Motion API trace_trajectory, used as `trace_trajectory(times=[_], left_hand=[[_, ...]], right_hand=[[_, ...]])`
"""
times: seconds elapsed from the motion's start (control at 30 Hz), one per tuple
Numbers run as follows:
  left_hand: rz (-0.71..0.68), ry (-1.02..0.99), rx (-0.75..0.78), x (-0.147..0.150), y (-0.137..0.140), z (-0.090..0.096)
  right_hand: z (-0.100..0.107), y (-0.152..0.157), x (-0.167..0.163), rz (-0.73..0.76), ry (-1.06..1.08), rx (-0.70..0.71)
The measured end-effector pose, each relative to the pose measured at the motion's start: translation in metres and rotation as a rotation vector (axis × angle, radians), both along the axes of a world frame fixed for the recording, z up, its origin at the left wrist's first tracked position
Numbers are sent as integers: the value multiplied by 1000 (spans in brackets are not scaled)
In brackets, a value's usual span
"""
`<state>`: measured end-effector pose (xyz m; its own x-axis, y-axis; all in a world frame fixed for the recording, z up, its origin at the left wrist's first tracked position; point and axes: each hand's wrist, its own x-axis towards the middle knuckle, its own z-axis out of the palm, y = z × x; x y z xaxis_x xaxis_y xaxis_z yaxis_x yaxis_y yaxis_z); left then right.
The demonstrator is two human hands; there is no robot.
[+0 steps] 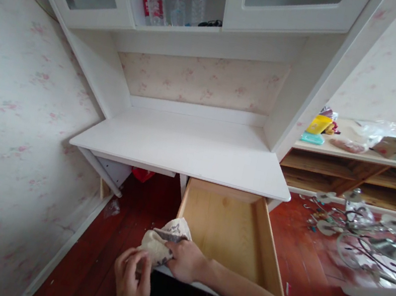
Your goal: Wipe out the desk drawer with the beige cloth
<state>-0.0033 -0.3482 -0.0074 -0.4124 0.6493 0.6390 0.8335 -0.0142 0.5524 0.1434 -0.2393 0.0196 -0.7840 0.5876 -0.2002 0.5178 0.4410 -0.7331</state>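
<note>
Bunched at the near left corner of the drawer (225, 221), under the right grip (187, 261): a cloth (157, 249), firmly clasped by bent fingers. Just left of there, the left grip (134, 279), half curled at the cloth's near edge; impossible to tell whether pinching or merely touching it. Might slip out if held only by a loose fold, or snag on the drawer's corner if dragged across. Possibly also a risk of tilting the drawer, from too much weight on its front.

Soft, crumpled and cream, with grey patterning. Ahead and right of the right grip, pale grained wood in a shallow box shape. Farther ahead, a smooth white surface (191, 142) with rounded corners. Left of both grips, dark red floorboards (87, 256). Well right, a light fitting (387, 246) of curved metal arms, probably easily bent if stepped on
</note>
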Motion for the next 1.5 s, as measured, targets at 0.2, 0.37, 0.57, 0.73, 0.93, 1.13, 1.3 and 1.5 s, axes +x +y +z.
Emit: trace_trajectory(times=[0.2, 0.37, 0.57, 0.73, 0.93, 1.13, 1.3, 1.5], left_hand=[[-99, 48, -52, 13, 9, -2], [-228, 99, -109, 24, 25, -8], [-334, 220, -195, 29, 46, -12], [-339, 375, -365, 35, 48, -14], [-343, 534, -411, 34, 46, -22], [-285, 486, -393, 37, 48, -25], [-296, 481, -361, 37, 47, -23], [-275, 475, -383, 38, 47, -20]], right_hand=[[8, -2, 48, -71, -3, -52], [17, -15, 134, -154, -9, -85], [40, -40, 230, -184, -256, 112], [49, -39, 258, -168, -313, 278], [57, -27, 275, -350, -291, 749], [9, -39, 280, -346, -421, 398], [-40, -21, 280, -353, -481, 265], [-66, 48, 268, -316, -493, 594]])
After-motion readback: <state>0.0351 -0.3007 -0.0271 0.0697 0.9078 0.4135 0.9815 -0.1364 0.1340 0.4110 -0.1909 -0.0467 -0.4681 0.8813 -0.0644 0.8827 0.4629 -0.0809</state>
